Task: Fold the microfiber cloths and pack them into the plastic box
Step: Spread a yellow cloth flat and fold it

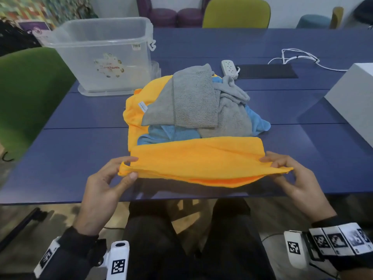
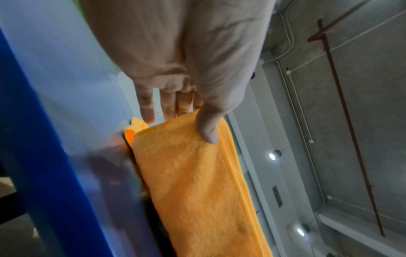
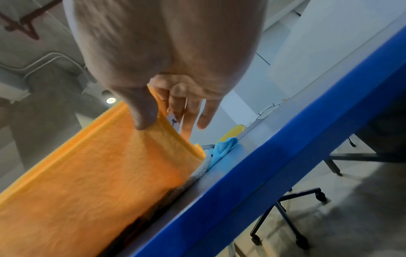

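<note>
I see my left hand (image 1: 105, 185) and right hand (image 1: 296, 178) each pinching an end of the orange cloth (image 1: 197, 164), stretched just in front of the cloth pile (image 1: 201, 104).

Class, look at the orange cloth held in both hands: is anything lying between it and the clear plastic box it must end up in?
Yes. The pile of grey and blue cloths lies on the table between the orange cloth and the plastic box, which stands farther back to the left. The box's top is open. Both hands, left hand and right hand, already pinch the cloth's ends.
</note>
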`<state>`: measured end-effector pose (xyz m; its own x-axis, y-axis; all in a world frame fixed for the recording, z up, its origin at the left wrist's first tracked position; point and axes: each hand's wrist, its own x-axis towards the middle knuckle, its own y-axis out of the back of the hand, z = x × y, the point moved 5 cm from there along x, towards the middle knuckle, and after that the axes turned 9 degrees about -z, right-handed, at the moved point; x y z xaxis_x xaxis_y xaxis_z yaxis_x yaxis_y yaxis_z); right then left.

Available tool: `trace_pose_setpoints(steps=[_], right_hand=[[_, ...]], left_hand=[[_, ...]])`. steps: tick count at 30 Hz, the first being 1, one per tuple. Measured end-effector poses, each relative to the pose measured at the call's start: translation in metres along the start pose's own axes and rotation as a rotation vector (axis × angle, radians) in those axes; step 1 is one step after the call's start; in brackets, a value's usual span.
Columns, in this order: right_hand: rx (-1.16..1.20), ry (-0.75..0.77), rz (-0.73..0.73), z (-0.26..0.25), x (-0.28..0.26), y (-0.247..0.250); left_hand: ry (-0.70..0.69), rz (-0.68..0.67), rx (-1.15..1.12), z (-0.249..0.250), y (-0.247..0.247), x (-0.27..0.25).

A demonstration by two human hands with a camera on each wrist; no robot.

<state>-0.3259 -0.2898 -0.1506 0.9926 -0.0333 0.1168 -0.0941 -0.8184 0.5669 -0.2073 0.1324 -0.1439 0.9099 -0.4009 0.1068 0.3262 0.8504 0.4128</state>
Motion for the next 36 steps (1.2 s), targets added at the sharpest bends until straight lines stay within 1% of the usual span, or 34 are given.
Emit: trace_pose_setpoints(steps=[2,5,8,13,16,20,23,26,29,36], right_hand=[[0.095,-0.054,0.023,0.001,0.0,0.0],[0.106,-0.105,0.058,0.006,0.003,-0.004],[0.058,-0.178,0.072,0.014,0.007,-0.009],[-0.202,-0.3,0.077,0.017,0.018,-0.016],[-0.307,-0.384,0.074,0.018,0.024,-0.019],[-0.44,-0.484,0.077,0.023,0.031,-0.019],[-0.511,-0.537,0.057,0.027,0.033,-0.021],[-0.562,-0.601,0.06,0.028,0.031,-0.021],[-0.542,-0.619,0.08,0.03,0.029,-0.02],[-0.522,-0.621,0.091,0.024,0.031,-0.023]], left_hand=[[0.02,0.037,-0.124,-0.007,0.0,0.002],[0.052,0.083,-0.145,-0.021,-0.004,0.005],[0.059,0.106,-0.042,-0.03,-0.01,0.006],[0.128,0.149,0.155,-0.036,-0.017,0.015],[0.192,0.196,0.269,-0.032,-0.019,0.023],[0.297,0.201,0.492,-0.04,-0.021,0.03],[0.366,0.208,0.601,-0.044,-0.023,0.032],[0.43,0.198,0.671,-0.043,-0.024,0.034],[0.487,0.184,0.689,-0.039,-0.026,0.036],[0.534,0.195,0.694,-0.031,-0.029,0.033]])
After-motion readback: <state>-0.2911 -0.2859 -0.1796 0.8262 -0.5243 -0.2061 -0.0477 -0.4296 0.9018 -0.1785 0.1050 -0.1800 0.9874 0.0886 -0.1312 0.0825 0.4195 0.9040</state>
